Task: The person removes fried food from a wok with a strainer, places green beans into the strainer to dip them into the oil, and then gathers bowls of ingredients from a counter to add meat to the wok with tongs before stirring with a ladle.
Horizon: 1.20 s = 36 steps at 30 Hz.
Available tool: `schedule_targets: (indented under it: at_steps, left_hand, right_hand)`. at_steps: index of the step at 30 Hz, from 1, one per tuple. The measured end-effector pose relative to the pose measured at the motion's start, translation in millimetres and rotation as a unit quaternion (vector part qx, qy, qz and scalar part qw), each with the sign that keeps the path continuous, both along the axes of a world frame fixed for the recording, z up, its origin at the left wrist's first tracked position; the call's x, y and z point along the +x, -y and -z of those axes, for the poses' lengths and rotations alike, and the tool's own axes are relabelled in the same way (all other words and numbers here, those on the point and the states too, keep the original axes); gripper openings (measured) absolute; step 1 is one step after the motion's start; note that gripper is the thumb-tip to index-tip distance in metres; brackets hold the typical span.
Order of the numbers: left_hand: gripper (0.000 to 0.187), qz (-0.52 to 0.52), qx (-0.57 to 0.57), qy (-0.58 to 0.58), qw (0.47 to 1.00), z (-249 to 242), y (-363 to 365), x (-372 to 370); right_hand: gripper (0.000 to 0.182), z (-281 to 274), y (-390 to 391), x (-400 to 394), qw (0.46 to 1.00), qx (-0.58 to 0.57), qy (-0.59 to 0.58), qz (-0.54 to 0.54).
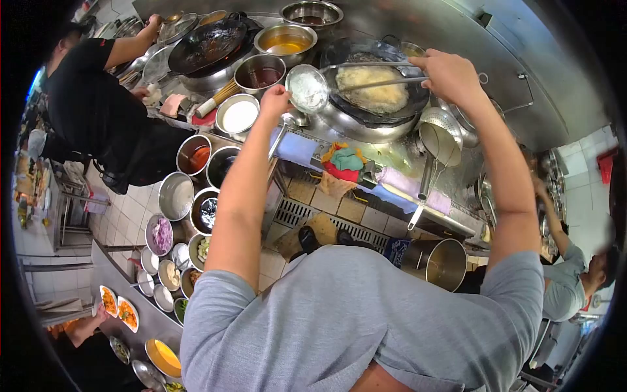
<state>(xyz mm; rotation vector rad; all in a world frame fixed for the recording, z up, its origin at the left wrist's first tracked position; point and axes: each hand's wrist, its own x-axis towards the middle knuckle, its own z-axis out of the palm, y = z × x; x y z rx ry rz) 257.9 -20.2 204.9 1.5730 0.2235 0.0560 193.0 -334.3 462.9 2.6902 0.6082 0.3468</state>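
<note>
At the steel counter (396,155), pinches a white-filled bowl (308,91) with left hand (275,102) and grips long handles (372,65) in right hand (450,73) over pale food (385,99) in the wok (418,102), needing level control.

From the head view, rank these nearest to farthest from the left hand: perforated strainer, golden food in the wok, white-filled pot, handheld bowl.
From the left hand:
1. Handheld bowl, touching it
2. White-filled pot, to its left
3. Golden food, in the wok, right
4. Perforated strainer, farther right
</note>
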Motion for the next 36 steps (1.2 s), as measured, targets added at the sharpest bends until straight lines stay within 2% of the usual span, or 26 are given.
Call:
schedule_targets:
  at_steps: [2,5,7,11,13,14,16,18,19,20,21,22,23,24,25,26,27,28,29,30,31,32,33,34,35,36]
  left_hand:
    - [0.011,0.063,0.057,-0.014,0.996,-18.9,-3.2,0.5]
    - [0.011,0.119,0.071,-0.008,0.990,-38.5,7.9,-4.0]
    - [0.012,0.107,0.082,-0.007,0.991,-41.3,16.8,-7.6]
    - [0.011,0.035,-0.025,-0.053,0.998,-22.3,27.1,-12.9]
    - [0.008,-0.044,-0.122,-0.069,0.989,-7.1,29.6,-14.6]
    - [0.006,-0.059,-0.132,-0.084,0.986,-1.7,30.5,-17.6]
    - [0.006,-0.111,-0.145,-0.089,0.979,11.1,36.9,-24.5]
    - [0.011,-0.180,-0.187,-0.088,0.962,17.8,46.2,-44.5]
    - [0.007,-0.209,-0.165,-0.098,0.959,20.7,52.8,-54.7]
    - [0.006,-0.242,-0.168,-0.071,0.953,25.1,60.2,-70.6]
    - [0.004,-0.245,-0.098,-0.069,0.962,40.8,62.3,-93.1]
    - [0.007,-0.251,-0.026,-0.069,0.965,56.4,66.1,-115.5]
    - [0.012,-0.258,0.046,-0.072,0.962,70.5,71.8,-137.8]
    - [0.011,-0.309,-0.062,-0.048,0.948,57.2,87.7,-175.8]
    - [0.011,-0.306,-0.208,0.022,0.929,79.9,96.8,-205.9]
    - [0.010,-0.356,-0.210,-0.026,0.910,63.2,114.5,-257.4]
    - [0.008,-0.374,-0.256,0.007,0.891,97.6,120.4,-291.8]
    - [0.006,-0.418,-0.264,-0.021,0.869,91.7,136.5,-343.7]
    - [0.009,-0.431,-0.265,-0.017,0.862,122.7,143.5,-389.5]
    - [0.012,-0.484,-0.295,0.001,0.824,109.2,164.6,-439.5]
    - [0.014,-0.510,-0.295,-0.014,0.808,121.5,177.0,-491.3]
    - [0.012,-0.562,-0.291,0.003,0.774,118.2,197.2,-540.4]
    - [0.012,-0.648,-0.281,0.034,0.707,124.9,212.2,-584.5]
    - [0.014,-0.707,-0.239,0.028,0.665,90.8,237.5,-627.5]
    - [0.015,-0.747,-0.239,0.118,0.610,122.0,255.0,-682.6]
    - [0.017,-0.810,-0.206,0.114,0.538,73.5,279.2,-709.3]
  right_hand:
    - [0.040,-4.5,0.6,-3.8,0.997,-0.063,0.001,-0.051]
    - [0.045,4.3,8.3,3.6,0.991,-0.088,-0.018,-0.099]
    - [0.042,15.0,22.7,13.8,0.990,-0.101,-0.023,-0.100]
    - [0.039,16.1,66.3,11.3,0.995,0.002,-0.055,-0.083]
    - [0.036,24.9,96.2,21.1,0.994,0.077,-0.080,-0.005]
    - [0.036,30.6,108.7,26.5,0.994,0.076,-0.080,-0.014]
    - [0.035,47.2,129.6,42.3,0.980,0.152,-0.122,0.049]
    - [0.037,71.0,146.6,77.3,0.979,0.128,-0.153,0.036]
    - [0.039,88.4,149.6,100.8,0.977,0.103,-0.184,0.031]
    - [0.044,112.1,157.6,125.0,0.984,0.116,-0.135,-0.009]
    - [0.048,120.8,153.6,128.8,0.986,0.131,-0.105,0.017]
    - [0.047,109.5,141.5,113.4,0.949,0.244,-0.199,0.013]
    - [0.046,122.9,145.7,122.2,0.959,0.241,-0.128,-0.073]
    - [0.043,135.0,153.0,135.4,0.914,0.325,-0.221,-0.099]
    - [0.041,132.8,142.7,113.3,0.927,0.307,-0.152,-0.151]
    - [0.041,137.7,129.6,97.1,0.907,0.332,-0.158,-0.204]
    - [0.043,139.0,106.9,58.5,0.881,0.383,-0.203,-0.189]
    - [0.043,162.9,92.7,50.7,0.840,0.435,-0.260,-0.194]
    - [0.043,193.0,75.2,41.0,0.795,0.485,-0.312,-0.186]
    - [0.043,209.5,54.6,15.6,0.737,0.474,-0.431,-0.215]
    - [0.042,218.3,36.8,-17.2,0.670,0.456,-0.536,-0.235]
    - [0.042,221.9,21.2,-49.8,0.655,0.419,-0.582,-0.238]
    - [0.042,229.9,5.3,-71.1,0.641,0.379,-0.626,-0.233]
    - [0.041,263.2,-9.4,-75.7,0.629,0.370,-0.614,-0.300]
    - [0.040,270.6,-20.6,-89.7,0.613,0.352,-0.636,-0.309]
    - [0.040,277.7,-31.9,-104.0,0.596,0.335,-0.657,-0.318]
